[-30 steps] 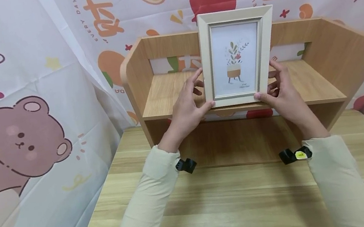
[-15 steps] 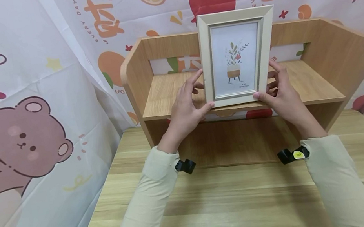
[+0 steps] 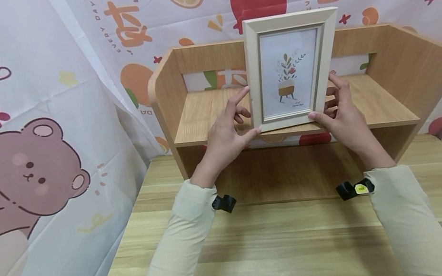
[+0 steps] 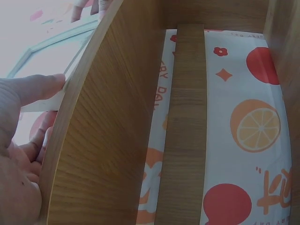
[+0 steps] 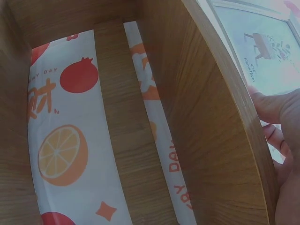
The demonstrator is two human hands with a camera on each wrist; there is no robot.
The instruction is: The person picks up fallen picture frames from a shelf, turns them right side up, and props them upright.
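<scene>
A cream picture frame [image 3: 253,75] with a potted-plant print stands upright on the upper shelf [image 3: 200,117] of a small wooden desk shelf, near its front edge. It is turned slightly. My left hand [image 3: 226,130] holds its lower left side, with the thumb at the bottom corner and the index finger against the side edge. On the opposite side my right hand [image 3: 344,118] grips the lower right, thumb on the front and fingers bent behind the edge. In the left wrist view, the thumb [image 4: 40,88] lies on the frame's border; the shelf board hides part of that hand.
The wooden shelf unit has tall side panels [image 3: 416,54] and a lower compartment [image 3: 291,170]. It stands on a light wood-grain table [image 3: 290,247] against a fruit-print cloth [image 3: 209,9]. A bear-print cloth [image 3: 34,167] hangs at the left.
The picture frame has shifted a little to the right and turned slightly, its left edge showing more. Both hands stay at its lower sides, almost unmoved.
</scene>
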